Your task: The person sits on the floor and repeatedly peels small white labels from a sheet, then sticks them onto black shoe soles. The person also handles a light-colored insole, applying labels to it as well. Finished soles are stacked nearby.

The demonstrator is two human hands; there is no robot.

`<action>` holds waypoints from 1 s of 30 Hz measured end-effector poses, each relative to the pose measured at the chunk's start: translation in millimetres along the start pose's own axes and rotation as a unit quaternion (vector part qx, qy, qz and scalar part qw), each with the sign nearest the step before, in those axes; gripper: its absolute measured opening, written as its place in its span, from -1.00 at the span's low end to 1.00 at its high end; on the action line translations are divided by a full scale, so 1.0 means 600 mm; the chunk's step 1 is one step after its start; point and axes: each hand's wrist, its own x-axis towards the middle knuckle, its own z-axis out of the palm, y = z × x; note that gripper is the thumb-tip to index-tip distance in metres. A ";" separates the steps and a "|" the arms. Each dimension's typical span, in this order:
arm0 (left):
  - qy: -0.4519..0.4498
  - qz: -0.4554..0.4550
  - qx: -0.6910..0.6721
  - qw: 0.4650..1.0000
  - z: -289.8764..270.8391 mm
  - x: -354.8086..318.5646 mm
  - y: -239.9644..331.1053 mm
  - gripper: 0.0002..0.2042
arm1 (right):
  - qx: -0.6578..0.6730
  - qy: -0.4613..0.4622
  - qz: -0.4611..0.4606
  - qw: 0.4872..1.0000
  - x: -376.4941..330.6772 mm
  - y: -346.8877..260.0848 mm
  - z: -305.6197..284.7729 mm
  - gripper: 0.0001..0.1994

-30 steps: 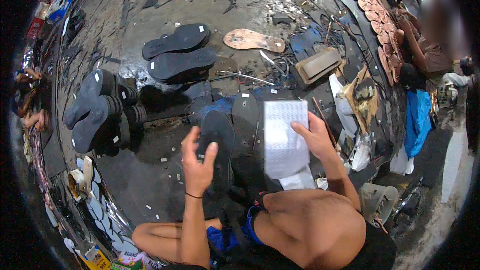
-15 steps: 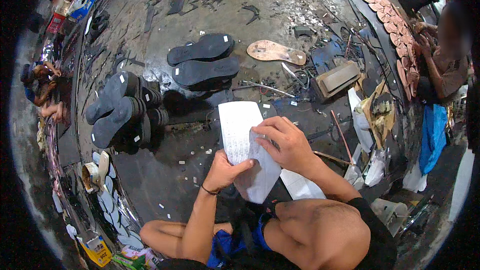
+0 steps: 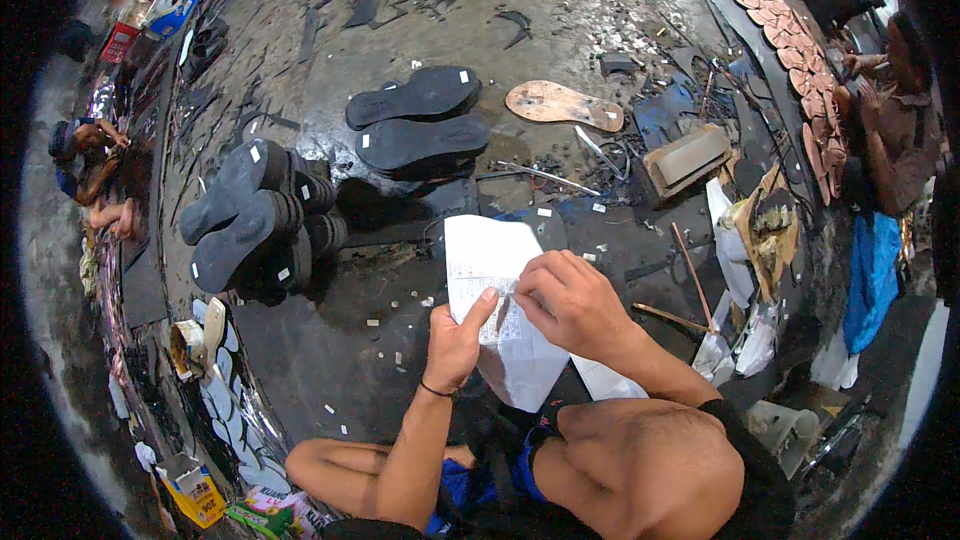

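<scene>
My left hand [image 3: 455,347] grips a white sheet of small printed labels [image 3: 482,258] over my lap, its thumb pressed on the printed rows. Fingers pinched together, my right hand [image 3: 572,302] is at the sheet's right side; whatever is between its fingertips is hidden. Beyond the sheet, black shoe soles [image 3: 425,142] lie in a stack, small white stickers on their ends. Another pile of thick black soles [image 3: 245,240] stands to the left, with similar stickers. A second white sheet [image 3: 605,380] lies beside my right knee.
A worn tan sole template [image 3: 565,105] and a grey block [image 3: 685,162] lie ahead to the right. Rows of pinkish sole pieces [image 3: 785,30] run along the far right, near a seated person [image 3: 895,120]. Another person [image 3: 92,165] sits at far left. Scraps litter the floor.
My right fingers have drawn into a tighter pinch and shifted slightly down the sheet. My left thumb has risen higher on it. The view has shifted slightly.
</scene>
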 end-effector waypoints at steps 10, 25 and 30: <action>-0.026 -0.004 0.153 0.988 -0.016 0.002 0.008 -0.75 | 0.074 0.008 0.021 0.997 0.012 -0.012 0.007 -0.54; -0.024 0.021 0.158 0.987 -0.015 -0.011 0.030 -0.86 | 0.140 -0.018 0.019 0.990 0.002 -0.013 0.017 -0.45; 0.014 0.018 0.120 0.993 -0.003 -0.008 0.026 -0.87 | 0.044 -0.014 -0.043 0.998 -0.004 -0.008 0.029 -0.45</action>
